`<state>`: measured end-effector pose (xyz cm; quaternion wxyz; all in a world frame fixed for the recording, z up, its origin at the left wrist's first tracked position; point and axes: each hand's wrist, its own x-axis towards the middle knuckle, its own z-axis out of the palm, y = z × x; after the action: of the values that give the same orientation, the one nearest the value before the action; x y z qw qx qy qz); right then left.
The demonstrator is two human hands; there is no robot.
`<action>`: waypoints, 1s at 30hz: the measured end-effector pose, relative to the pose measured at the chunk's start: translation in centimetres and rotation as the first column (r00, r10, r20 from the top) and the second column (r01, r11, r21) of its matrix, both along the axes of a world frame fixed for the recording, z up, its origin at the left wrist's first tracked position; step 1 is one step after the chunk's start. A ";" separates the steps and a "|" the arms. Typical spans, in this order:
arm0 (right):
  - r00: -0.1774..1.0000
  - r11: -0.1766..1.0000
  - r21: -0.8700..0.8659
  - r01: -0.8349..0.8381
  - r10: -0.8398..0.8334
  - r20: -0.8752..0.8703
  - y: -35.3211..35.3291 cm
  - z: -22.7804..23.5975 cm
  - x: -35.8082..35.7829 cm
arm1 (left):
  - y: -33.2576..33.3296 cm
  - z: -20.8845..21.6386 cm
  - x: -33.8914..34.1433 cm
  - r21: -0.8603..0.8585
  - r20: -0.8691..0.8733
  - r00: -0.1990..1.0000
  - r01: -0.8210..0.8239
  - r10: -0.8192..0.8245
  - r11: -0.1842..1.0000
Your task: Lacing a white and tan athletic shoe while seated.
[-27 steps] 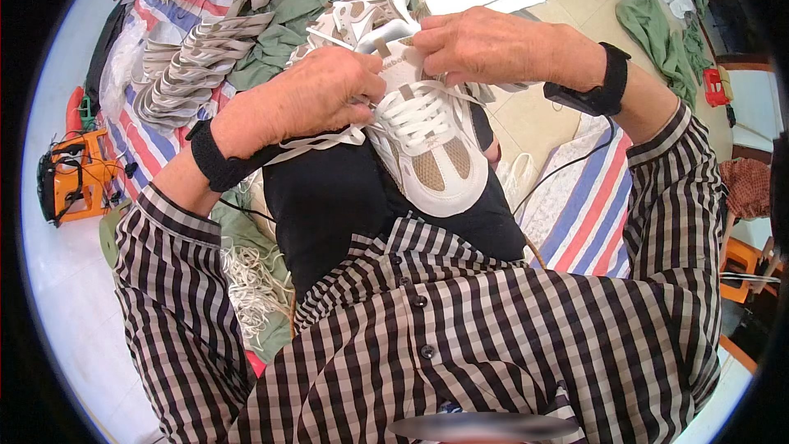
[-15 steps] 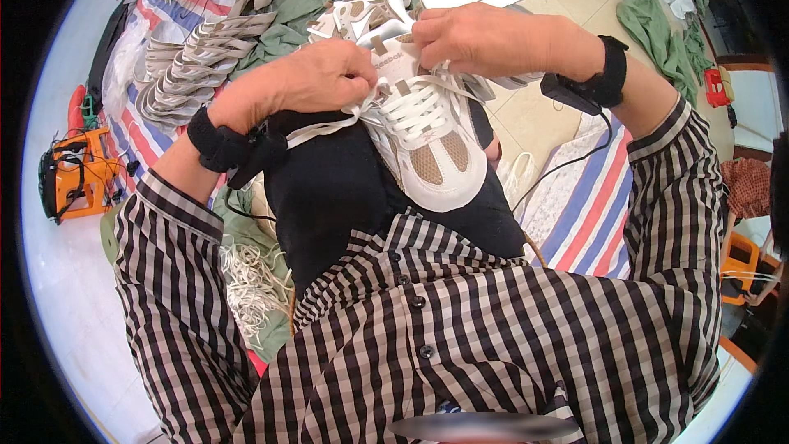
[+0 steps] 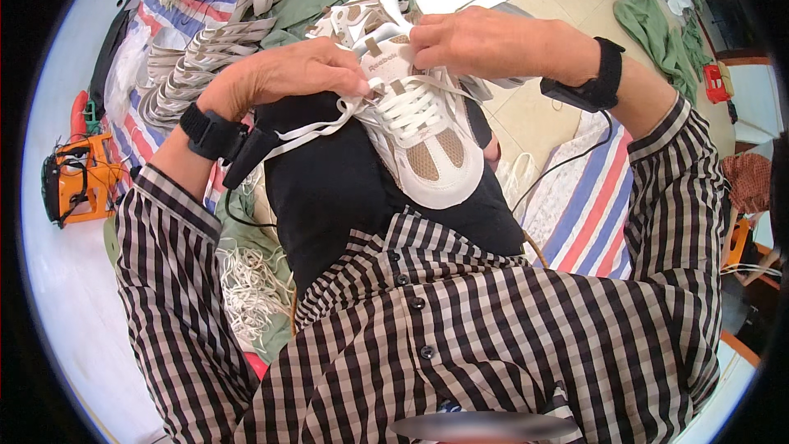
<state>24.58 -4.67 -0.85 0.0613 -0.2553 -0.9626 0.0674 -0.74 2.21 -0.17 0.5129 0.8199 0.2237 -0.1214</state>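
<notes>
So this is mid-lacing on a white and tan sneaker upper (image 3: 415, 127), which sits on the person's lap against the black trousers (image 3: 345, 189), toe end pointing back at them. The left hand (image 3: 288, 74) is pinched shut on a flat white shoelace (image 3: 316, 130) just beside the eyelets, with the loose end trailing off toward the wrist. The right hand (image 3: 485, 41) is clamped on the top of the upper around the tongue, holding it steady. The hands are close together but not touching, one on each side of the lace rows.

Looks like most of the lower rows are already crossed, so the step in hand is probably one of the top eyelets. Next move would likely need the lace tip fed cleanly through a small hole while the right hand keeps the upper from twisting.

A pile of similar uppers (image 3: 205, 57) lies on the striped sheet (image 3: 592, 197) to the left, and loose laces (image 3: 251, 296) lie by the left knee.
</notes>
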 end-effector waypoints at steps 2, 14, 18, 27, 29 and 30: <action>0.998 0.995 0.075 -0.058 0.059 -0.009 0.0 -0.4 0.1 | 0.0 -0.6 0.2 -0.073 0.047 0.998 -0.048 0.051 0.996; 0.994 0.985 0.141 -0.096 0.088 0.066 0.2 -0.1 0.2 | 0.9 -1.0 -1.2 -0.383 0.156 0.959 -0.162 0.236 0.909; 0.985 0.990 0.114 -0.086 0.068 0.157 0.6 0.5 -0.3 | 0.3 -1.0 -0.8 -0.387 0.148 0.936 -0.241 0.318 0.890; 0.996 0.934 -0.353 0.049 -0.070 -0.049 1.8 -0.1 -0.2 | -3.2 0.3 -1.3 -0.164 0.236 0.960 -0.114 0.151 0.980; 0.983 0.913 -0.383 0.144 -0.177 -0.052 1.5 -0.1 -0.4 | -3.5 0.2 -1.4 -0.177 0.296 0.922 -0.203 0.249 0.963; 0.984 0.914 -0.383 0.136 -0.170 -0.055 1.4 0.0 -1.0 | -3.3 -0.1 -1.9 -0.176 0.293 0.921 -0.211 0.256 0.961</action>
<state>23.56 -3.25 -0.89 0.0581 -0.3337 -0.9049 0.2576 -2.62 -1.13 -0.28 0.6093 0.7577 0.2267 0.0567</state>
